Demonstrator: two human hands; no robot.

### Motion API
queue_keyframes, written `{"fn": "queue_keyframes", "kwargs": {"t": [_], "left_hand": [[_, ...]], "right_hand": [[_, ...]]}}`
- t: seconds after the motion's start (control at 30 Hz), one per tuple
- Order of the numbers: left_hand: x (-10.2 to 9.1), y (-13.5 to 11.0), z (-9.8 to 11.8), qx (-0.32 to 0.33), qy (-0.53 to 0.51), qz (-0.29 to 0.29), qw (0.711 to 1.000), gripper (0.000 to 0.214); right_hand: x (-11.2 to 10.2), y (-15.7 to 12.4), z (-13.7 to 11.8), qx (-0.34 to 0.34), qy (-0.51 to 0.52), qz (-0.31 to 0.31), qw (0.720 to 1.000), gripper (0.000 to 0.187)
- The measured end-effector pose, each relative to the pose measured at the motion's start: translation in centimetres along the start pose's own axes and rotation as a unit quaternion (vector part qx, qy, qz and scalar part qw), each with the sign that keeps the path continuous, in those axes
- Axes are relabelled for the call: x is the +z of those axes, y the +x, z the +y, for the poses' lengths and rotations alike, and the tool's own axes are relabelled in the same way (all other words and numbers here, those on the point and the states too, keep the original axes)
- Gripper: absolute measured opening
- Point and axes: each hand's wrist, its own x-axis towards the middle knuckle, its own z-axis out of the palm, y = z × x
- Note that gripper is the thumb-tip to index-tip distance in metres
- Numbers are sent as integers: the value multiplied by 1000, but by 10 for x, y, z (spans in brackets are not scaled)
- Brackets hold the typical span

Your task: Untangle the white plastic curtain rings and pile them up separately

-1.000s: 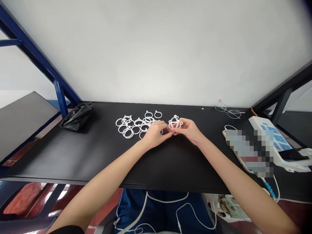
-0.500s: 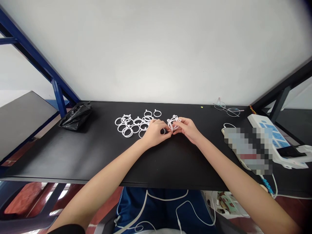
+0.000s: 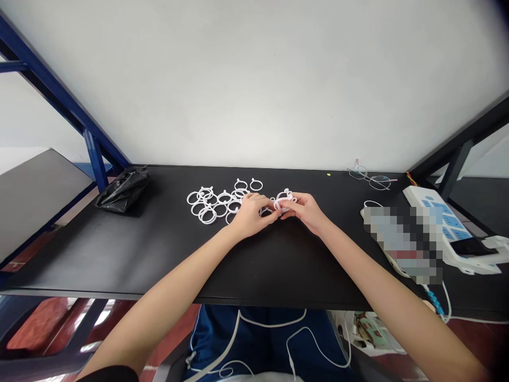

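Several white plastic rings [image 3: 217, 204] lie scattered on the black table [image 3: 159, 249], left of my hands. My right hand [image 3: 304, 211] pinches a small bunch of joined white rings [image 3: 283, 200] just above the tabletop. My left hand [image 3: 250, 215] has its fingers closed on a single white ring [image 3: 265, 211] and holds it against that bunch. Both hands meet near the table's middle, fingertips touching.
A crumpled black plastic bag [image 3: 124, 190] lies at the back left. A pair of glasses [image 3: 371, 179] rests at the back right. A white power strip [image 3: 445, 225] and a blurred object [image 3: 401, 241] sit at the right. White cables hang below the table's front edge.
My hands have stayed together and lowered slightly toward the table. The bunch of rings in my right hand has tilted and dropped a little; the loose rings have not moved.
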Motion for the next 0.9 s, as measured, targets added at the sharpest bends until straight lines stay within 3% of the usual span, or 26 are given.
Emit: {"fn": "queue_keyframes", "kwargs": {"t": [0.2, 0.6, 0.9], "left_hand": [[1, -1, 0, -18, -38, -22, 999, 6], [-1, 0, 2, 1, 5, -11, 1000, 8], [-2, -2, 8, 8, -100, -32, 994, 8]], "right_hand": [[-2, 1, 1, -5, -4, 9, 1000, 24], [-4, 5, 3, 15, 27, 74, 997, 23], [-7, 8, 4, 19, 43, 80, 996, 24]]}}
